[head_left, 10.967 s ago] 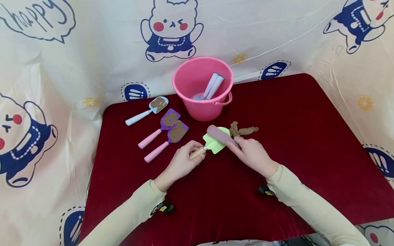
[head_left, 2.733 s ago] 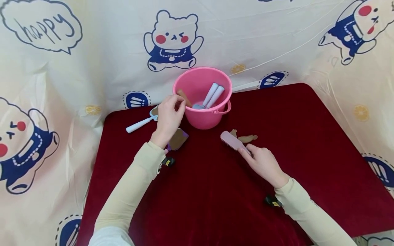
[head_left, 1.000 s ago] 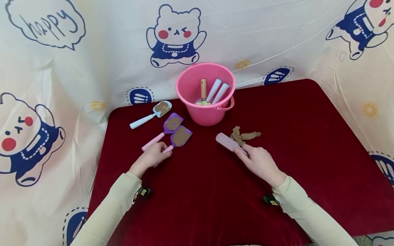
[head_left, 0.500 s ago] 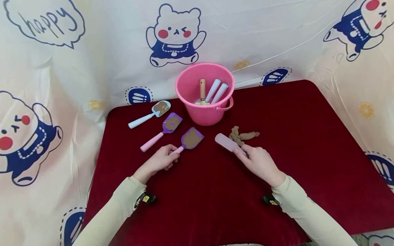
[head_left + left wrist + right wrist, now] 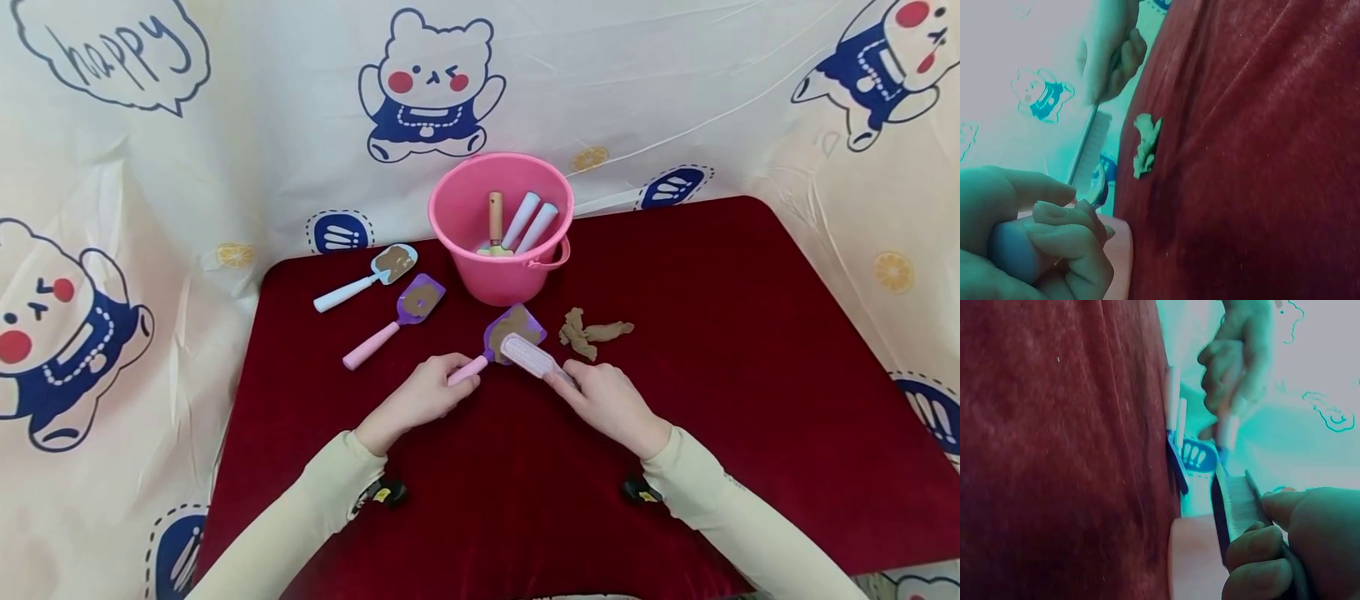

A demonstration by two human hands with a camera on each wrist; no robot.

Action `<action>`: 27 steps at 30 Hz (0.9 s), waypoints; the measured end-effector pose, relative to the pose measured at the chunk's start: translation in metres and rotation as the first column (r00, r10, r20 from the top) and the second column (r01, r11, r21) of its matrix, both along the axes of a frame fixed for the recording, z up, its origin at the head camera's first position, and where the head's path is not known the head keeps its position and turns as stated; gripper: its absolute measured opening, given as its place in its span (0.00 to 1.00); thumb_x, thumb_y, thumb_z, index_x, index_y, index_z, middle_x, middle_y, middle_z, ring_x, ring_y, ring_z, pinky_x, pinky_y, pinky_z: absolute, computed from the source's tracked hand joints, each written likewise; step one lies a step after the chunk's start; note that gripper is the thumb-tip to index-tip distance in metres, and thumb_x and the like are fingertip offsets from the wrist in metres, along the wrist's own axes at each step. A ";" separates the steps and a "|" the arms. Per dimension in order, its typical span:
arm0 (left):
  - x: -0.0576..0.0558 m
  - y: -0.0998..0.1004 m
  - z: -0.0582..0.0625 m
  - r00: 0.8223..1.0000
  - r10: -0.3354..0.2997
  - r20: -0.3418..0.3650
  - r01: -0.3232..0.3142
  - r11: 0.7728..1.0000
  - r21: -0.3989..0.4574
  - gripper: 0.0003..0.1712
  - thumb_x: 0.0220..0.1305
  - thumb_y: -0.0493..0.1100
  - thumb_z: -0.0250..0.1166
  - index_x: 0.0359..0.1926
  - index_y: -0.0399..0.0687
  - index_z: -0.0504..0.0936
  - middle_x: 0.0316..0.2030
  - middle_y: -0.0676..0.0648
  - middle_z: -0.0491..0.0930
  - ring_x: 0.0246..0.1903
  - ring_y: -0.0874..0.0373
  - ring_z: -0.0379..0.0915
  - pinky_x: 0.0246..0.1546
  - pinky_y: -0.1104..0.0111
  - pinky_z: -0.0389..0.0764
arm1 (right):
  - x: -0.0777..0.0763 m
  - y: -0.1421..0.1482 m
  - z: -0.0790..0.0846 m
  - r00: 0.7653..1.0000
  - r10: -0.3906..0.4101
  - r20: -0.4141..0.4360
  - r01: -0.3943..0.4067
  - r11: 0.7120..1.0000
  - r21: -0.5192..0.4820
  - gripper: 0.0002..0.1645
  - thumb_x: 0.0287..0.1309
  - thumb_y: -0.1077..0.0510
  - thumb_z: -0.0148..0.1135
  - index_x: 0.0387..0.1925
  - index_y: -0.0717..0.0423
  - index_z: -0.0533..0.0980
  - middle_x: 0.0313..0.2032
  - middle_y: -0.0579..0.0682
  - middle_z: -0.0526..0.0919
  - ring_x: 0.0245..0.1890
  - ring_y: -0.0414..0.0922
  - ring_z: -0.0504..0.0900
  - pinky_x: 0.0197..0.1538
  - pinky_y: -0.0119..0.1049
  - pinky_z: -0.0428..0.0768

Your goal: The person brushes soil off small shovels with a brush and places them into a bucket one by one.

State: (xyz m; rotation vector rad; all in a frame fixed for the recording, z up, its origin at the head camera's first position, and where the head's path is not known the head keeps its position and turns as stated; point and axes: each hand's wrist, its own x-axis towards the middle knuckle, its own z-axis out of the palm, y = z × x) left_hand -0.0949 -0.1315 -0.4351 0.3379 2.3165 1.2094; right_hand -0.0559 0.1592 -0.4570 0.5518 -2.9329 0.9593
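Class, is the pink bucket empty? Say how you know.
Not empty: inside the pink bucket, one wooden handle and two pale handles show.

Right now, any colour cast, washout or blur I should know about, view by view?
Head: light looks even, brush and pink bucket readable; left wrist: strong cyan cast, clay scraps look greenish, backdrop washed out at upper left; right wrist: same cast, backdrop pale at upper right, left hand and its scoop handle look soft.
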 end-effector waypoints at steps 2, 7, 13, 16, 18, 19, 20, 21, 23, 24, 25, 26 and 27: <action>0.001 0.005 0.000 0.999 -0.006 -0.049 0.005 1.000 -0.017 0.19 0.72 0.43 0.63 0.57 0.35 0.82 0.23 0.50 0.76 0.19 0.62 0.71 0.23 0.68 0.75 | 0.000 -0.003 -0.001 1.000 0.016 0.003 -0.016 1.000 -0.001 0.23 0.75 0.47 0.60 0.22 0.47 0.68 0.14 0.38 0.62 0.14 0.34 0.59 0.19 0.31 0.62; 0.001 0.012 0.001 0.992 -0.021 -0.125 0.015 0.999 -0.050 0.19 0.71 0.43 0.64 0.57 0.34 0.82 0.29 0.49 0.79 0.24 0.60 0.72 0.28 0.68 0.76 | 0.001 -0.004 -0.001 1.000 0.027 -0.014 -0.027 0.999 0.020 0.23 0.74 0.47 0.61 0.22 0.48 0.67 0.15 0.38 0.61 0.14 0.34 0.59 0.18 0.31 0.62; 0.001 0.014 0.002 0.989 -0.036 -0.143 0.027 0.998 -0.064 0.20 0.72 0.42 0.63 0.59 0.34 0.82 0.31 0.48 0.81 0.25 0.59 0.72 0.31 0.67 0.77 | 0.000 -0.003 0.000 0.999 -0.037 -0.040 0.038 0.998 0.040 0.24 0.72 0.47 0.64 0.22 0.48 0.67 0.15 0.40 0.62 0.14 0.36 0.60 0.19 0.33 0.63; 0.001 0.015 0.002 0.988 -0.031 -0.152 0.020 0.997 -0.074 0.20 0.71 0.42 0.63 0.58 0.34 0.82 0.33 0.48 0.82 0.26 0.59 0.73 0.32 0.67 0.77 | 0.000 -0.004 0.002 0.999 -0.030 -0.024 0.030 1.000 0.006 0.24 0.72 0.47 0.64 0.22 0.48 0.67 0.14 0.39 0.62 0.13 0.35 0.59 0.18 0.32 0.62; 0.001 0.015 0.001 0.987 -0.030 -0.156 0.019 0.997 -0.075 0.20 0.71 0.42 0.63 0.58 0.34 0.82 0.32 0.46 0.82 0.26 0.59 0.73 0.31 0.67 0.77 | 0.000 -0.006 0.003 1.000 -0.002 -0.016 0.002 1.000 -0.011 0.24 0.73 0.47 0.64 0.22 0.48 0.68 0.14 0.39 0.62 0.13 0.34 0.59 0.18 0.31 0.62; 0.001 0.016 0.001 0.987 -0.029 -0.160 0.017 0.997 -0.075 0.20 0.71 0.42 0.63 0.58 0.34 0.82 0.33 0.46 0.82 0.26 0.59 0.73 0.31 0.67 0.77 | 0.000 -0.006 0.004 1.000 0.011 -0.015 -0.011 1.000 -0.015 0.24 0.73 0.47 0.64 0.22 0.48 0.68 0.14 0.39 0.62 0.13 0.34 0.59 0.18 0.30 0.61; 0.001 0.016 0.002 0.986 -0.028 -0.162 0.016 0.997 -0.073 0.20 0.71 0.42 0.63 0.58 0.33 0.82 0.34 0.46 0.82 0.26 0.59 0.73 0.32 0.67 0.77 | -0.001 -0.007 0.004 1.000 0.018 -0.018 -0.019 1.000 -0.011 0.23 0.73 0.47 0.63 0.22 0.48 0.68 0.14 0.39 0.62 0.13 0.34 0.59 0.18 0.30 0.61; 0.001 0.016 0.002 0.986 -0.029 -0.165 0.017 0.997 -0.071 0.20 0.71 0.42 0.63 0.58 0.33 0.82 0.34 0.45 0.83 0.27 0.59 0.73 0.32 0.67 0.77 | -0.001 -0.007 0.004 1.000 0.022 -0.022 -0.022 1.000 0.000 0.24 0.73 0.47 0.63 0.22 0.48 0.68 0.14 0.39 0.61 0.14 0.34 0.59 0.18 0.31 0.61; 0.001 0.016 0.002 0.987 -0.032 -0.160 0.022 0.998 -0.064 0.20 0.71 0.42 0.63 0.58 0.33 0.82 0.35 0.45 0.83 0.26 0.59 0.73 0.32 0.68 0.77 | -0.002 -0.005 0.005 1.000 0.012 -0.025 -0.011 1.000 0.024 0.24 0.73 0.46 0.64 0.22 0.48 0.68 0.15 0.39 0.62 0.14 0.35 0.59 0.19 0.31 0.62; 0.001 0.016 0.003 0.987 -0.035 -0.155 0.026 0.998 -0.060 0.20 0.72 0.42 0.63 0.59 0.33 0.82 0.34 0.46 0.83 0.26 0.59 0.73 0.31 0.68 0.77 | -0.003 -0.004 0.005 1.000 0.000 -0.025 0.001 0.999 0.032 0.24 0.73 0.46 0.63 0.22 0.49 0.68 0.15 0.40 0.62 0.14 0.35 0.59 0.19 0.31 0.62; 0.001 0.015 0.004 0.988 -0.038 -0.151 0.030 0.998 -0.058 0.21 0.72 0.42 0.63 0.59 0.33 0.82 0.34 0.46 0.82 0.26 0.60 0.73 0.31 0.68 0.77 | -0.003 -0.002 0.005 1.000 -0.015 -0.020 0.015 0.999 0.036 0.23 0.73 0.47 0.63 0.23 0.49 0.68 0.15 0.40 0.62 0.14 0.36 0.59 0.19 0.32 0.62; 0.000 0.015 0.005 0.989 -0.042 -0.143 0.034 0.998 -0.055 0.21 0.72 0.42 0.63 0.59 0.33 0.82 0.32 0.46 0.82 0.25 0.60 0.72 0.30 0.68 0.76 | -0.004 0.000 0.005 0.999 -0.030 -0.016 0.031 0.999 0.040 0.23 0.73 0.47 0.63 0.23 0.49 0.69 0.15 0.40 0.63 0.14 0.36 0.59 0.19 0.32 0.62; 0.000 0.015 0.005 0.989 -0.045 -0.139 0.038 0.998 -0.057 0.20 0.72 0.42 0.63 0.59 0.34 0.82 0.31 0.47 0.81 0.24 0.60 0.71 0.29 0.68 0.76 | -0.004 0.001 0.005 0.999 -0.042 -0.011 0.042 0.998 0.039 0.23 0.73 0.47 0.64 0.23 0.50 0.69 0.15 0.41 0.63 0.14 0.36 0.59 0.19 0.32 0.62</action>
